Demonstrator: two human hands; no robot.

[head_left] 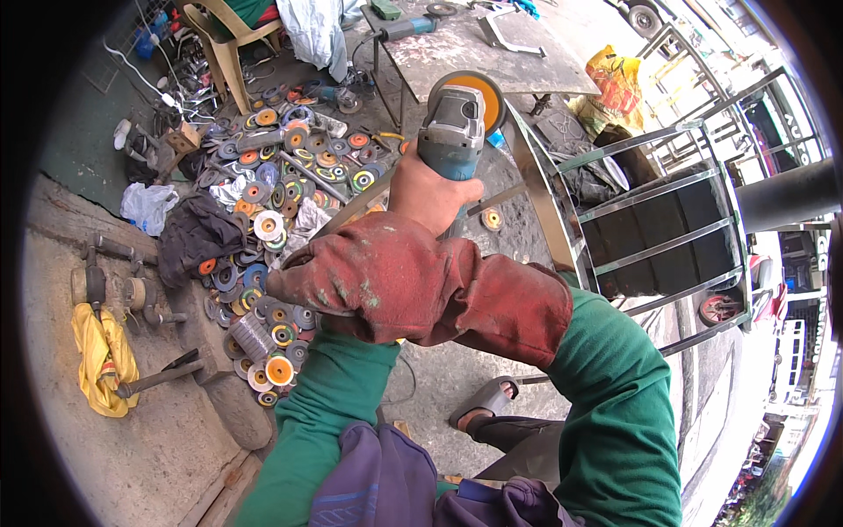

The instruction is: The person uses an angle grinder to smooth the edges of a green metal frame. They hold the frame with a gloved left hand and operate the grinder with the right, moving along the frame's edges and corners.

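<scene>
My bare left hand (430, 195) is closed round the body of an angle grinder (451, 140), grey and blue-green. At the grinder's far end is a round disc with an orange-yellow face (474, 92). My right hand, in a worn red work glove (378, 277), crosses over my left wrist and points left. Its fingers are folded out of sight, so their grip does not show. A flat metal strip (358, 205) runs diagonally just beyond the glove, and I cannot tell whether the glove touches it. Green sleeves cover both my arms.
A heap of grinding discs (281, 337) covers the floor at left. Beyond stands a worktable (492, 54) with another grinder (409, 28). A welded metal frame (659, 225) stands at right. A chair (230, 48) is at far left; a pipe vise handle (158, 378) juts out near left.
</scene>
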